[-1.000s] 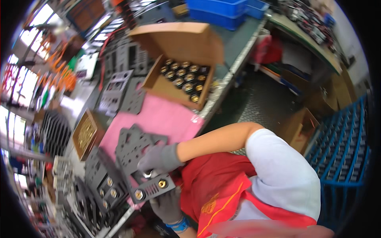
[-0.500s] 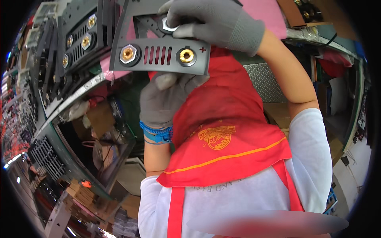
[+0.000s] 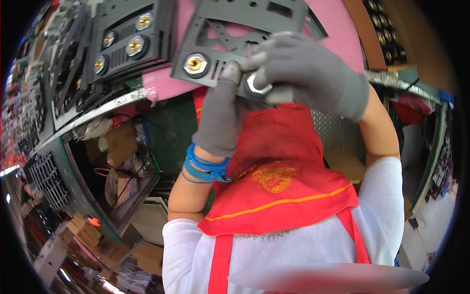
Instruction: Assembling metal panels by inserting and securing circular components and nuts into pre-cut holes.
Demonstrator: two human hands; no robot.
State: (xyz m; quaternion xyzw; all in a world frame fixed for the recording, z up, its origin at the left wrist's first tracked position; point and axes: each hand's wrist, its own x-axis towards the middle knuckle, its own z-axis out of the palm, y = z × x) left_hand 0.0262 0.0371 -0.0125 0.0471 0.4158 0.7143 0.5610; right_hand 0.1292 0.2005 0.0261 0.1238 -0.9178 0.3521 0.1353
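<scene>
A dark grey metal panel (image 3: 215, 41) with slots and cut-outs is tilted over the near edge of the pink-covered bench. My left hand (image 3: 221, 110), in a grey glove, grips the panel's near edge with the thumb on top. At the panel's left end sits a brass terminal (image 3: 196, 64) with a silver hex nut around it. Another silver hex nut (image 3: 258, 84) is at the right terminal position, and my gloved right hand (image 3: 308, 73) has its fingers closed around it. The nut's far side and the terminal beneath are partly covered by those fingers.
Similar panels fitted with brass terminals (image 3: 134, 45) stand stacked at the left of the bench. An open cardboard box (image 3: 364, 34) of black-and-brass terminals is at the far right. Pink sheeting (image 3: 164, 85) covers the bench. My left wrist wears a blue coiled strap (image 3: 208, 169).
The panel has moved right and tipped flatter. My right hand has brought the hex nut from above the panel to the right terminal. My left thumb now lies over the panel's near edge.
</scene>
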